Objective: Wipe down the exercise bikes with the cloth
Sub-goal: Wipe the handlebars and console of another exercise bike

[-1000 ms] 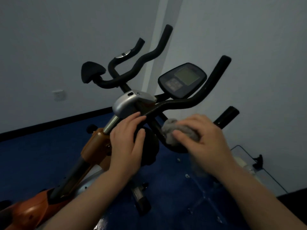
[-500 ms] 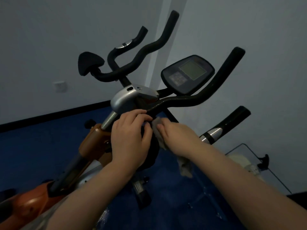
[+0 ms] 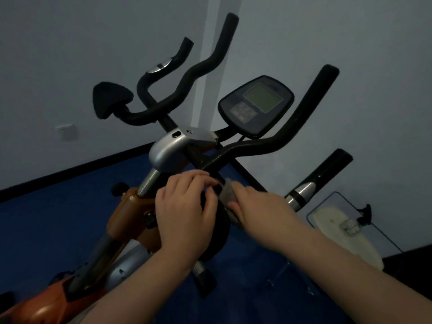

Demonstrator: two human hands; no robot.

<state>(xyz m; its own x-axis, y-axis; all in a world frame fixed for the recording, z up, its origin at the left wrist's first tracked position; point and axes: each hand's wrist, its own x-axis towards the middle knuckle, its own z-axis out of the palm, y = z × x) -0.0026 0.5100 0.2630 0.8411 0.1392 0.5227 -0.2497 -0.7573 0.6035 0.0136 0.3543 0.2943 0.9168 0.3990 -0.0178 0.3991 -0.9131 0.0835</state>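
Cloth [image 3: 228, 191] sits bunched under the right hand [image 3: 259, 210], whose fingers curl over it and press it against the black handlebar [image 3: 245, 148] stem of the exercise bike [image 3: 131, 206] — low on the bar, just below the silver clamp housing [image 3: 168, 149]. The left hand [image 3: 184, 211] curls round the dark round part beside it, fingertips touching the bar, probably to steady the frame while the other rubs. Both hands are nearly touching, so a stroke towards the left has little room; the open run is up and to the right along the bar, towards the console [image 3: 256, 105]. The far grip ends stand free near the wall — room there looks ample. A second bike's seat and bars stand just behind.
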